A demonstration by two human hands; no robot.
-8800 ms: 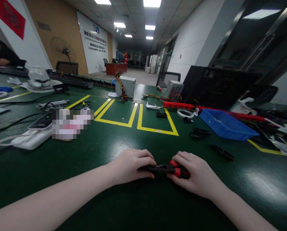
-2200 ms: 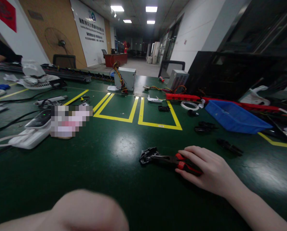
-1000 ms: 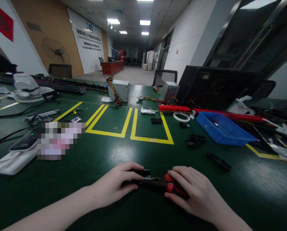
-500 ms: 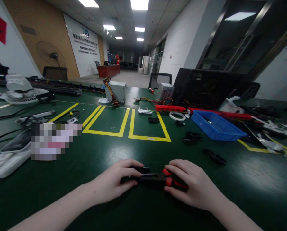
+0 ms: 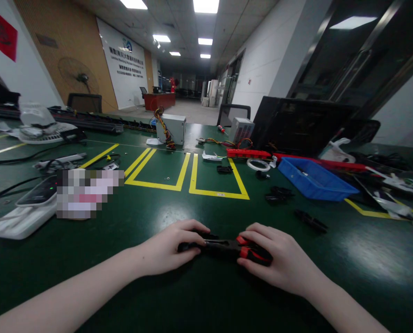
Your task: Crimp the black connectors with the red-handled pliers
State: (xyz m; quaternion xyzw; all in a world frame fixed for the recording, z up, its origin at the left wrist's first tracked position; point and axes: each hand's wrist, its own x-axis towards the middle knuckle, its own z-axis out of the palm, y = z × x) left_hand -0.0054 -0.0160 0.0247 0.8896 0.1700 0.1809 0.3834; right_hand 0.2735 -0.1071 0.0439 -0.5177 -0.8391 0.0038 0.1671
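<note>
the left hand (image 5: 168, 246) mostly hides the black part (image 5: 185, 247).

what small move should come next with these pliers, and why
Probably a gentle squeeze of the pliers with the right hand, while the left hand steadies the black piece: the right hand is around the handles and the nose points into the left hand at that piece, though the hand hides whether it bites.
</note>
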